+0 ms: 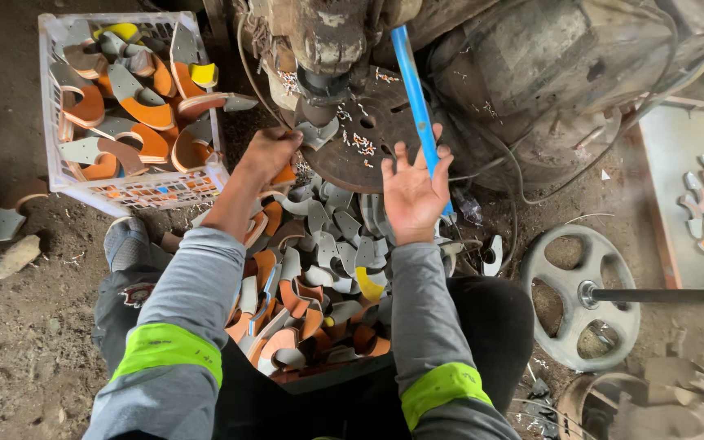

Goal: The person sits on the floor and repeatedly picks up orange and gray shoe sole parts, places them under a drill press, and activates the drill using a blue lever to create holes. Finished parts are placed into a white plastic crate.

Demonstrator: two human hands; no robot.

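Fingers [401,159] of the right hand [414,195] spread open against the blue lever [417,106]; the left hand [266,155] curls closed over a grey piece [317,134] beneath the press head [319,81]. Below lies a dirt floor [10,342] around a grimy machine with a perforated round plate [368,138]. A white plastic crate [136,191] at left holds orange-and-grey curved pieces; more heap in the lap [311,277]. A spoked wheel [580,297] stands right.

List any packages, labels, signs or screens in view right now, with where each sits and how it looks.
No labels, signs or screens show.
White plastic crate: upper left on the dirt floor, rectangular lattice walls, full of curved grey, orange and yellow pieces.
Flat grey tray: right edge, orange-rimmed, holding a few similar curved pieces.
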